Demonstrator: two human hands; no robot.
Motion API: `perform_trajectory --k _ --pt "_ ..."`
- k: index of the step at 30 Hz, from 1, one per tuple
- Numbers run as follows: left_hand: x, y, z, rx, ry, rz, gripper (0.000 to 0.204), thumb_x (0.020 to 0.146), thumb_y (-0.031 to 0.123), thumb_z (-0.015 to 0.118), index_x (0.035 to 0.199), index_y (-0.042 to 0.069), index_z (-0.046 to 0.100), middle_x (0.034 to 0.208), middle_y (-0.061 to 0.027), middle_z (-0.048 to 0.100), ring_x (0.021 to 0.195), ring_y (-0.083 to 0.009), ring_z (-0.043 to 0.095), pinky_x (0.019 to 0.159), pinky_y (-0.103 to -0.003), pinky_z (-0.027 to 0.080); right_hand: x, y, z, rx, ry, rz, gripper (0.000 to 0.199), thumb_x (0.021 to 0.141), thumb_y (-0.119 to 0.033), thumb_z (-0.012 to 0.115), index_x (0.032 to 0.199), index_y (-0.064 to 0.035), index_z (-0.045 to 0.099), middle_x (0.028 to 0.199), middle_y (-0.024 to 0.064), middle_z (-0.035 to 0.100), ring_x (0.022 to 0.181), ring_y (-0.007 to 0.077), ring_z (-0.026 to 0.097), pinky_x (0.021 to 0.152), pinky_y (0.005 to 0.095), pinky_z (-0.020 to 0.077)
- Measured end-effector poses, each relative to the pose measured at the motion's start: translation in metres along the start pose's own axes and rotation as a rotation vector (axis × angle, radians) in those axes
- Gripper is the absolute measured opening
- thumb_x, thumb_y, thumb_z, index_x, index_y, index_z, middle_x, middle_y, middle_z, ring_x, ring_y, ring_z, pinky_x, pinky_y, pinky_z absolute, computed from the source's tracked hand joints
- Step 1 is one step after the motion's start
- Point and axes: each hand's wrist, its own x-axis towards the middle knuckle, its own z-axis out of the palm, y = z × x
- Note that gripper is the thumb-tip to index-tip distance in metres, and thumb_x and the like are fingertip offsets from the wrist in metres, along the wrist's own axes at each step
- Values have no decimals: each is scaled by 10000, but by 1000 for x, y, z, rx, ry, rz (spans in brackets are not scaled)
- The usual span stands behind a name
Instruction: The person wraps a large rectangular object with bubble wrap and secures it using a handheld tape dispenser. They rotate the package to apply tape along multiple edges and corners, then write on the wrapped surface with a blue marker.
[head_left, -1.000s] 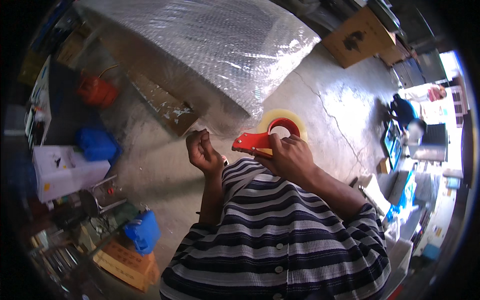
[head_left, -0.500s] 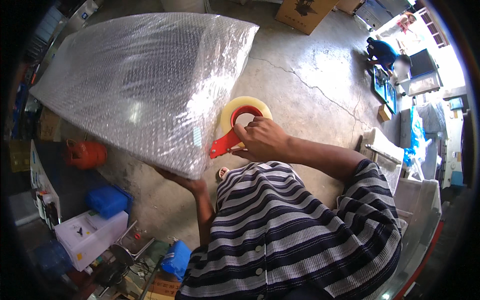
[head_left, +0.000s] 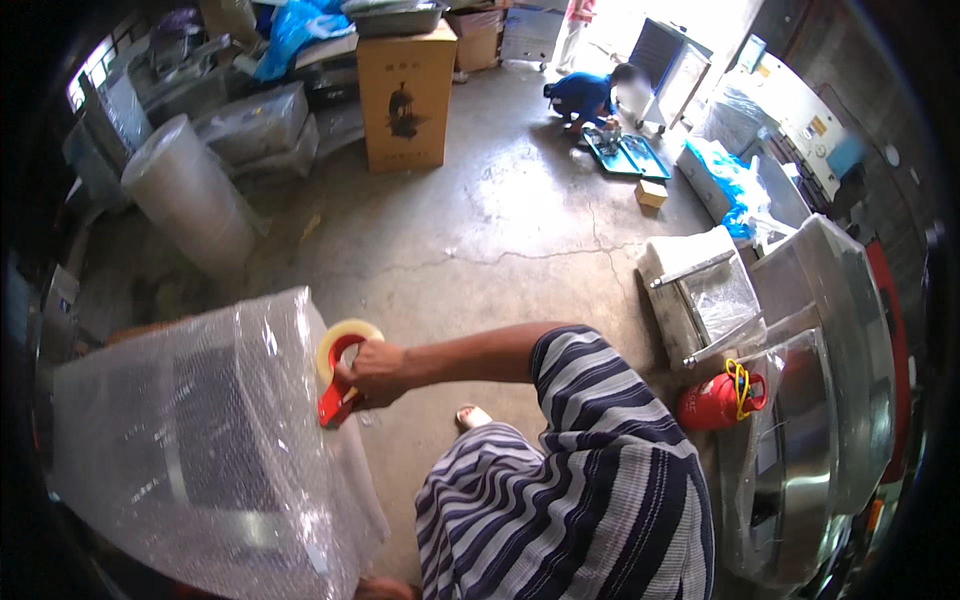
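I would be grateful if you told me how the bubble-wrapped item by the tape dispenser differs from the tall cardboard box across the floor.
The bubble-wrapped item is covered in clear, shiny bubble film; the cardboard box is bare brown card with a dark print. The bubble-wrapped item sits close, with the right hand pressing a red tape dispenser to it; the cardboard box stands apart, untouched, bearing a metal tray. Both look boxy.

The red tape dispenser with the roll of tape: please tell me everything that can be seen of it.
The red tape dispenser is a hand-held tool, plastic by its look, with a red frame carrying a pale yellowish roll of tape at its upper end. The right hand grips its handle. Its lower end is pressed against the upper right edge of the big bubble-wrapped box, above the concrete floor.
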Motion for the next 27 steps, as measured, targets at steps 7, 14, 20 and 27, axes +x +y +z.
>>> perform_trajectory --k 7,14,20,27 --pt "-15 10 0 -77 -284 -102 511 957 257 657 1307 -106 575 1294 -295 616 1185 -394 604 1050 -461 453 16 38 -12 22 -40 51 672 861 -560 712 1062 61 550 618 160 626 594 376 669 588 478 523" --pt "-55 197 41 57 -508 282 505 981 342 660 1295 -52 626 1192 -251 702 1105 -348 685 972 -407 516 24 88 -6 34 33 107 742 836 -563 734 1162 79 554 625 176 650 608 360 693 582 464 534" --pt "-58 337 102 217 -449 737 492 968 291 666 1314 -52 604 1258 -267 660 1188 -435 614 1029 -464 482 44 140 -15 1 27 212 715 854 -563 718 1099 89 562 677 204 681 650 385 701 630 478 538" --pt "-11 460 179 958 -196 1146 641 956 323 623 1430 -90 493 1499 -278 481 1430 -424 407 1227 -486 243 61 193 -11 17 7 309 773 844 -564 712 1157 126 557 787 203 717 743 357 724 686 465 558"
